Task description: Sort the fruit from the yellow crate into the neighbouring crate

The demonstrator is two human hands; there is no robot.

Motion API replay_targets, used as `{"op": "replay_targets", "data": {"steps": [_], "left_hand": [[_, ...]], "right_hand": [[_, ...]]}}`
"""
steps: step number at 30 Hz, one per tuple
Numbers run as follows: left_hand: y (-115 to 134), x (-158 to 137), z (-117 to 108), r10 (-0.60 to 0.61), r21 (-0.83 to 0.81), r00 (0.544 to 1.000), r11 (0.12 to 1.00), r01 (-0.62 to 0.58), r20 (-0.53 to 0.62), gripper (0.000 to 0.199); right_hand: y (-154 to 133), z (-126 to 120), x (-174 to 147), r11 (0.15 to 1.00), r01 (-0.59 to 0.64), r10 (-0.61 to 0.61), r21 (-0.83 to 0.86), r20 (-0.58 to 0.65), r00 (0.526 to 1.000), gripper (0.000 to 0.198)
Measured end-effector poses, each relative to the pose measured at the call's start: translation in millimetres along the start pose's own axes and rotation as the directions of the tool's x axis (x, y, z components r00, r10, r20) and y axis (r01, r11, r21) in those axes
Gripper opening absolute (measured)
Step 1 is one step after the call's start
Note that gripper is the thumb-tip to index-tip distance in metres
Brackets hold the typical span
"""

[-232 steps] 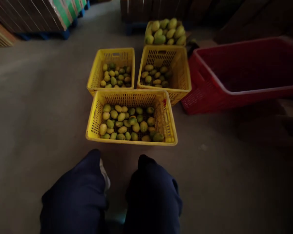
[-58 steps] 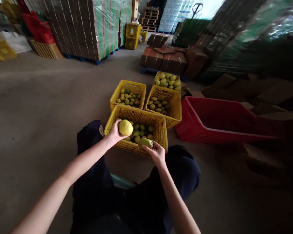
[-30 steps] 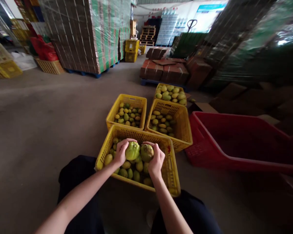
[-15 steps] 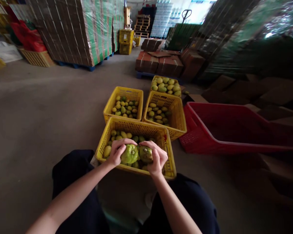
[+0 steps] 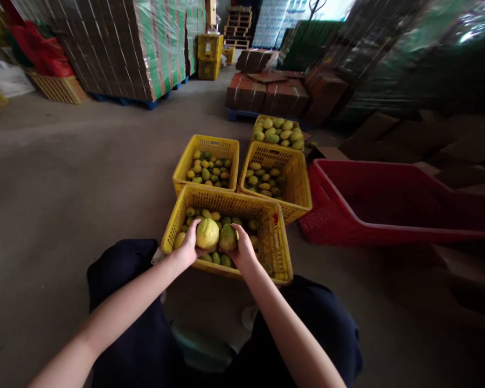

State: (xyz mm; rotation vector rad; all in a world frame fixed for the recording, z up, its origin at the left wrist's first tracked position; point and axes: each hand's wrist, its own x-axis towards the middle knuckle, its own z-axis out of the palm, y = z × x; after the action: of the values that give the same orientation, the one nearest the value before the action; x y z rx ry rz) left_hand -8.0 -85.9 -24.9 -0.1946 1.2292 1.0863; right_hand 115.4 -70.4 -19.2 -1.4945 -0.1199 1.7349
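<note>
My left hand [image 5: 189,243] is closed round a yellow-green papaya [image 5: 207,233], its ribbed end tilted up toward me. In my right hand [image 5: 242,247] sits a darker green papaya [image 5: 228,237], the fingers wrapped round its outer side and underside. The two fruits are side by side and nearly touching. Both hands are above the nearest yellow crate [image 5: 283,253], which stands between my knees. More green and yellow papayas [image 5: 215,257] lie in that crate, partly hidden by my hands and forearms.
Behind the near crate stand a left yellow crate [image 5: 180,171], a right yellow crate [image 5: 301,180] and a heaped far crate of papayas [image 5: 281,132]. To the right is a large red crate [image 5: 327,223]. Flattened cardboard boxes [image 5: 267,96] lie on a blue pallet. Wrapped stacks [image 5: 117,48] rise behind.
Both hands have turned the papayas over: the stem ends faced me before, and other sides show now. My grips have shifted from over the top to the sides and below.
</note>
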Motion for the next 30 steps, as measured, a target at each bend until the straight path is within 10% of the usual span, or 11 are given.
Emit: {"op": "replay_targets", "data": {"steps": [11, 16, 30], "left_hand": [[5, 7, 1, -0.045, 0.187, 0.996, 0.982, 0.031, 0.074, 0.038], [16, 6, 3, 0.017, 0.087, 0.967, 0.995, -0.04, 0.255, 0.036], [19, 15, 12, 0.019, -0.114, 0.912, 0.993, 0.031, 0.41, 0.05]], "right_hand": [[-2, -8, -2, 1.0, -0.03, 0.03, -0.003, 0.037, 0.999, 0.011], [-9, -12, -2, 0.987, 0.161, -0.159, -0.005, 0.112, 0.981, 0.012], [-25, -10, -9, 0.976, 0.011, -0.051, 0.218, 0.181, 0.982, 0.022]]}}
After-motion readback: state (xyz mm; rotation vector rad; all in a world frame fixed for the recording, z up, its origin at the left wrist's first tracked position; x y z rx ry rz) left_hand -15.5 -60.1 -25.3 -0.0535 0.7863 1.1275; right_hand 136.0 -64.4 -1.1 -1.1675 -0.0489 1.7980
